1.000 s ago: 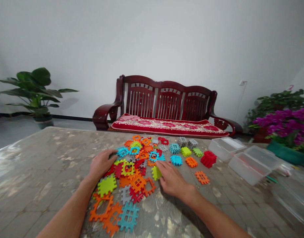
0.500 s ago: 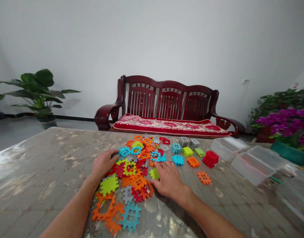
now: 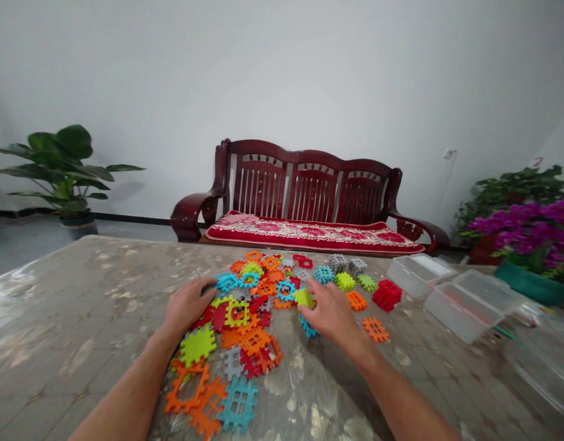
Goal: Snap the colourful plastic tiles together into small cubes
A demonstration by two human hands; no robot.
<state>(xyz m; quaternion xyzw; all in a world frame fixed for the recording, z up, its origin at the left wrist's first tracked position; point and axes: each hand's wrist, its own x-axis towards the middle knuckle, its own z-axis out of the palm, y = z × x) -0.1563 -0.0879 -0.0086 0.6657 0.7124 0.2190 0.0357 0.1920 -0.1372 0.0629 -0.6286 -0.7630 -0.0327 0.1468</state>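
A lime-green interlocking tile [image 3: 304, 297] is pinched between the thumb and fingers of my right hand [image 3: 330, 309], just right of the loose pile. Below that hand a blue tile [image 3: 308, 326] shows in part; I cannot tell whether it is held or lying on the table. My left hand [image 3: 187, 306] rests at the pile's left side, fingers loosely extended against the tiles, gripping nothing that I can see. Between the hands lie mixed tiles, among them a lime-green window tile [image 3: 237, 313], an orange tile [image 3: 255, 340] and a teal window tile [image 3: 238, 404].
Right of the pile stand sorted tiles: a red stack [image 3: 387, 295], a grey stack [image 3: 338, 263], a blue stack [image 3: 324, 274] and an orange tile [image 3: 376, 329]. Clear plastic boxes [image 3: 465, 309] and a purple-flowered pot [image 3: 534, 282] are at the right. A wooden bench [image 3: 309, 184] stands behind the table.
My right hand has moved right and slightly up, lifting the lime-green tile from the pile's edge. A blue tile now shows beneath it. My left hand stays at the pile's left side.
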